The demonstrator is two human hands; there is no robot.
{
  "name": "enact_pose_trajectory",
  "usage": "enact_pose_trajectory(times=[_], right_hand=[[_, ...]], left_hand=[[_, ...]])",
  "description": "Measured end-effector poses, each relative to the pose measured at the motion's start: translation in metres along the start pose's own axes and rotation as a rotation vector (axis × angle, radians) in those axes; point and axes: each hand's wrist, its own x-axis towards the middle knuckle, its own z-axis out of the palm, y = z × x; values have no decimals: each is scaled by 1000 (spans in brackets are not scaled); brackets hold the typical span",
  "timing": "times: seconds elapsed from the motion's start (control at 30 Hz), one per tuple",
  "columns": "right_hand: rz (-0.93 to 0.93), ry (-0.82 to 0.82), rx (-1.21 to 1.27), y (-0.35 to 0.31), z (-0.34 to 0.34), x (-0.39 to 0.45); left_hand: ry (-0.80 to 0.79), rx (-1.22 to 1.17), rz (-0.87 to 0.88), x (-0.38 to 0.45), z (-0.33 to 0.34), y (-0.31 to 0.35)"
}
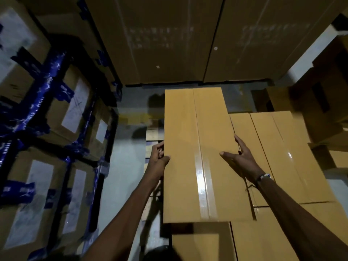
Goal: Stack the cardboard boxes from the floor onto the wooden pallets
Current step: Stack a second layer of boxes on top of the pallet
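Nearest the camera, another cardboard box (199, 242) sits at bottom centre, its top partly under the near end of the long box, with more plain boxes (293, 232) beside it to the right. Both forearms reach up from the bottom edge. Left hand (158, 157) grips the left long edge of the long cardboard box (197, 153), thumb curled over the top face, fingers wrapped down the side. Right hand (239, 155) rests on the box's right edge, fingers straight and spread, thumb lying flat on the top; not curled round anything. A beaded wristband (263, 177) shows on the right wrist. The long box lies flat, clear tape (204, 185) running down its centre seam, its right side touching a neighbouring row of boxes (278, 147) of the same kind. Slats of a wooden pallet (153, 133) show just left of the long box, under its edge, on grey floor (124, 166). Far left, a stack of cartons (47, 119) with blue tape and white labels, blurred. Beyond the long box, two tall cardboard panels (188, 38) stand upright, print too faint to read. Far right, more brown cartons (323, 102), dim.
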Motion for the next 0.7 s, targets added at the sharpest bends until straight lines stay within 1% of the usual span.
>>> enact_pose_trajectory(times=[0.1,0.37,0.53,0.7], right_hand=[[-19,23,-103,14,4,26],[-1,28,-134,56,13,62],[-26,42,-141,73,19,70],[-83,55,-141,89,19,56]], left_hand=[[-1,2,7,20,0,-9],[-24,41,-13,51,-1,-46],[-62,68,-16,53,-2,-61],[-86,88,-12,43,-3,-76]])
